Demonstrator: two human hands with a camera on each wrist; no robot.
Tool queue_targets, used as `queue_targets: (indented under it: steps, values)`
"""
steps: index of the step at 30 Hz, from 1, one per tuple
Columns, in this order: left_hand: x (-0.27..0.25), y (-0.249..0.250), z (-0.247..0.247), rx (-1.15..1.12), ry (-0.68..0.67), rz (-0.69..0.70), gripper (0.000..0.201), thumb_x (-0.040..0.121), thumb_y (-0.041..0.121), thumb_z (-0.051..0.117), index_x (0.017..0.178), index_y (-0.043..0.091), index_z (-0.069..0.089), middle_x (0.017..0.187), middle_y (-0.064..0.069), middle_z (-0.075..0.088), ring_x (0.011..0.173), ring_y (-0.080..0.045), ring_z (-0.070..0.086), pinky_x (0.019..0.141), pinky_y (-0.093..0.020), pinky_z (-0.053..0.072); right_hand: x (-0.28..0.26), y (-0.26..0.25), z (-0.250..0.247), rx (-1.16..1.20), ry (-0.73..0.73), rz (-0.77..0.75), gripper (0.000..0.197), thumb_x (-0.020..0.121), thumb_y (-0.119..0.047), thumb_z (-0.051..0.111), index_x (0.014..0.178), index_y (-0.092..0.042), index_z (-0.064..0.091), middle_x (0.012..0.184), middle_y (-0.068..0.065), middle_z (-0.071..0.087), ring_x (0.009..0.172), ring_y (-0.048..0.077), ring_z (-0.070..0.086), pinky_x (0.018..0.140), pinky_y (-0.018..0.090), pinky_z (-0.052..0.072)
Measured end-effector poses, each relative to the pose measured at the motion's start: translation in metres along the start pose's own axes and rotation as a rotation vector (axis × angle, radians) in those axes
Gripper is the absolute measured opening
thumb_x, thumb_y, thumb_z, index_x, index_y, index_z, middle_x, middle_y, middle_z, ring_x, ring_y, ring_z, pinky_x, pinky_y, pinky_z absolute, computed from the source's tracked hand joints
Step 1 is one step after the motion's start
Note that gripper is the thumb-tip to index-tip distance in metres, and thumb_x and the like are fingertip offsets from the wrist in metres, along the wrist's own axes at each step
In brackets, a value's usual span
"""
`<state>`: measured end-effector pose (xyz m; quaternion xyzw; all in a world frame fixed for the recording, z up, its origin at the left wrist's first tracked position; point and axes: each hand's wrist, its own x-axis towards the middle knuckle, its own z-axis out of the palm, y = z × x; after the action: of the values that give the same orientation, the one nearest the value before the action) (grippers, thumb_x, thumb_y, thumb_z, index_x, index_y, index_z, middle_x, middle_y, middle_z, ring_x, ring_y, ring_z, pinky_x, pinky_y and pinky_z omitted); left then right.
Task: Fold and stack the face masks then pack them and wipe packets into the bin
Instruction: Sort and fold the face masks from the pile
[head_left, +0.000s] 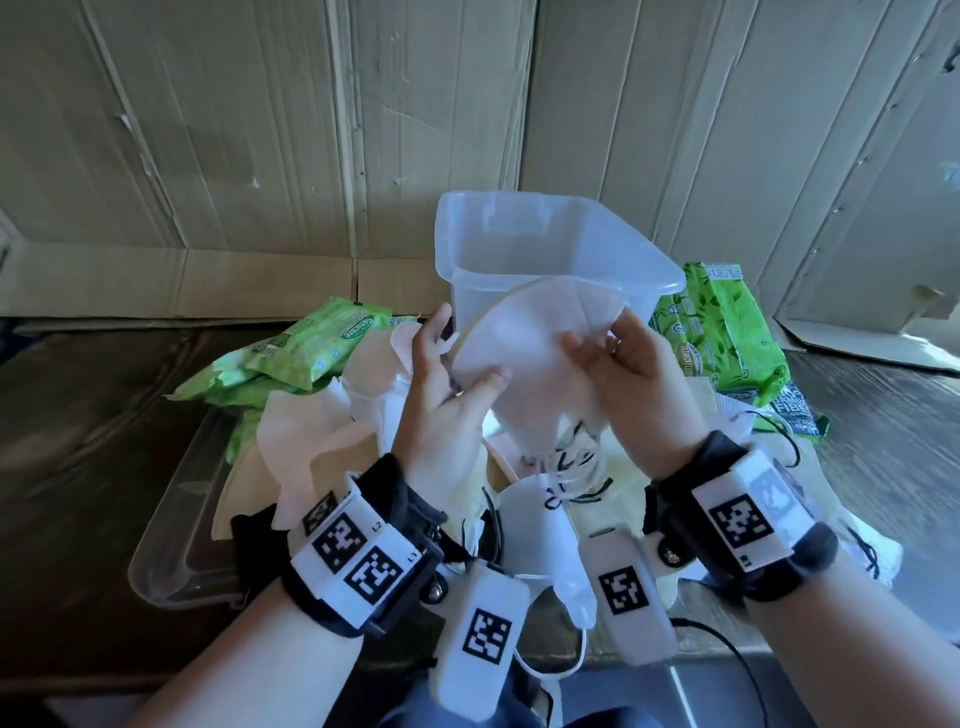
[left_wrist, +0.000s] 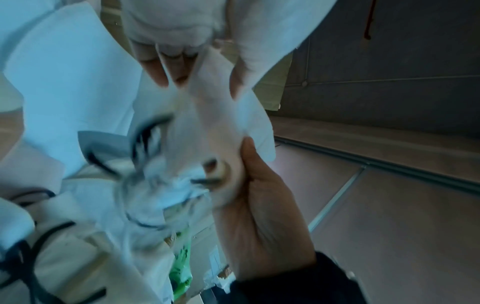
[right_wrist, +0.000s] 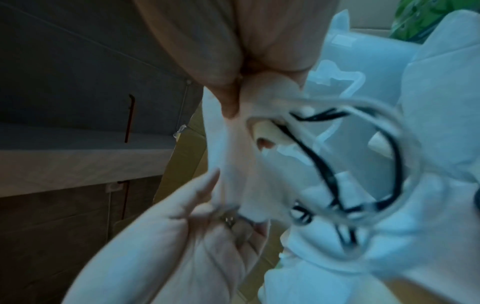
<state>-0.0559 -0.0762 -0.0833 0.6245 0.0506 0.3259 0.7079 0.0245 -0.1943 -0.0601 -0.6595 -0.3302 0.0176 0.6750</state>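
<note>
I hold a white face mask (head_left: 530, 338) up in the air in front of the clear plastic bin (head_left: 519, 228). My left hand (head_left: 467, 348) pinches its left edge between thumb and fingers. My right hand (head_left: 597, 338) pinches its right side. Black and white ear loops (head_left: 566, 467) dangle below the mask. In the left wrist view my left hand (left_wrist: 233, 156) grips the mask (left_wrist: 213, 123) with the thumb on top. The right wrist view shows my right hand (right_wrist: 221, 195) on the mask (right_wrist: 233, 154), blurred. Nothing shows inside the bin.
A loose pile of white masks (head_left: 332, 431) lies on the table under my hands. Green wipe packets lie left (head_left: 322, 338) and right (head_left: 727, 322) of the bin. A clear lid (head_left: 171, 545) lies at the front left. Cardboard walls (head_left: 260, 156) stand behind.
</note>
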Motion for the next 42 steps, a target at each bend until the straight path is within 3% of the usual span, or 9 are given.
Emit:
queue_targets:
  steps: [3, 6, 16, 22, 24, 27, 32, 37, 42]
  values:
    - [0.004, 0.005, -0.007, 0.033, -0.042, 0.038, 0.073, 0.076, -0.013, 0.064, 0.124, 0.037, 0.037, 0.090, -0.009, 0.061, 0.081, -0.011, 0.061, 0.087, -0.029, 0.049, 0.001, -0.006, -0.010, -0.114, -0.012, -0.013, 0.018, 0.086, 0.002, 0.058, 0.070, -0.007, 0.056, 0.047, -0.012, 0.056, 0.044, -0.004, 0.046, 0.046, 0.009, 0.037]
    - [0.005, 0.005, -0.007, 0.085, -0.155, 0.076, 0.072, 0.074, -0.014, 0.066, 0.115, 0.040, 0.044, 0.079, -0.015, 0.063, 0.076, -0.019, 0.061, 0.084, -0.041, 0.051, 0.005, -0.001, -0.014, -0.270, -0.042, 0.006, 0.026, 0.080, -0.014, 0.068, 0.066, 0.003, 0.054, 0.054, 0.001, 0.047, 0.045, 0.006, 0.036, 0.044, 0.019, 0.029]
    - [-0.001, 0.001, -0.008, 0.177, -0.460, 0.003, 0.070, 0.078, -0.023, 0.053, 0.119, 0.032, 0.045, 0.086, 0.003, 0.065, 0.070, -0.014, 0.058, 0.069, -0.030, 0.047, -0.005, 0.010, -0.027, -0.256, -0.185, 0.195, 0.021, 0.084, -0.008, 0.063, 0.082, 0.012, 0.055, 0.062, 0.011, 0.050, 0.041, 0.014, 0.039, 0.034, 0.019, 0.036]
    - [-0.001, -0.004, -0.006, 0.421, -0.469, -0.070, 0.046, 0.073, 0.002, 0.045, 0.086, 0.038, 0.070, 0.089, 0.008, 0.074, 0.075, -0.011, 0.049, 0.069, -0.023, 0.035, -0.006, 0.014, -0.036, -0.530, -0.248, 0.062, 0.034, 0.086, -0.014, 0.063, 0.060, -0.019, 0.043, 0.041, -0.014, 0.035, 0.042, 0.001, 0.029, 0.041, 0.016, 0.024]
    - [0.000, -0.007, -0.008, 0.437, -0.366, -0.089, 0.038, 0.075, 0.010, 0.050, 0.077, 0.041, 0.073, 0.097, -0.015, 0.072, 0.080, -0.012, 0.048, 0.070, -0.023, 0.035, -0.004, 0.014, -0.042, -0.696, -0.268, 0.018, 0.010, 0.088, -0.017, 0.060, 0.078, -0.019, 0.058, 0.064, -0.014, 0.058, 0.061, 0.008, 0.050, 0.053, 0.013, 0.034]
    - [0.000, -0.008, -0.014, 0.407, -0.237, -0.066, 0.029, 0.082, 0.003, 0.065, 0.081, 0.032, 0.070, 0.097, 0.001, 0.070, 0.084, 0.004, 0.059, 0.083, -0.007, 0.040, -0.004, 0.017, -0.055, -1.058, -0.414, 0.071, 0.034, 0.085, -0.027, 0.064, 0.116, -0.017, 0.057, 0.117, 0.005, 0.058, 0.103, 0.019, 0.053, 0.074, 0.016, 0.034]
    - [-0.002, -0.010, -0.026, 0.366, -0.112, -0.031, 0.028, 0.076, 0.001, 0.071, 0.079, 0.028, 0.068, 0.089, 0.014, 0.067, 0.080, 0.016, 0.057, 0.079, -0.004, 0.040, -0.016, 0.027, -0.050, -1.315, -0.688, 0.291, 0.073, 0.068, -0.045, 0.076, 0.128, -0.020, 0.042, 0.122, 0.008, 0.052, 0.112, 0.026, 0.048, 0.087, 0.034, 0.041]
    - [-0.002, -0.009, -0.035, 0.370, -0.036, -0.005, 0.028, 0.082, 0.000, 0.064, 0.091, 0.026, 0.068, 0.100, 0.013, 0.065, 0.078, 0.021, 0.056, 0.071, 0.001, 0.039, -0.017, 0.032, -0.045, -1.339, -0.545, 0.229, 0.035, 0.079, -0.023, 0.066, 0.112, -0.025, 0.057, 0.100, -0.001, 0.060, 0.095, 0.020, 0.057, 0.067, 0.023, 0.036]
    - [0.000, -0.010, -0.042, 0.410, -0.034, -0.030, 0.032, 0.086, 0.001, 0.058, 0.092, 0.031, 0.067, 0.094, 0.008, 0.065, 0.072, -0.002, 0.051, 0.060, -0.007, 0.038, 0.001, 0.012, -0.063, -1.014, -0.092, 0.095, 0.013, 0.079, -0.006, 0.064, 0.090, -0.003, 0.069, 0.073, 0.010, 0.058, 0.072, 0.024, 0.051, 0.053, 0.019, 0.034]
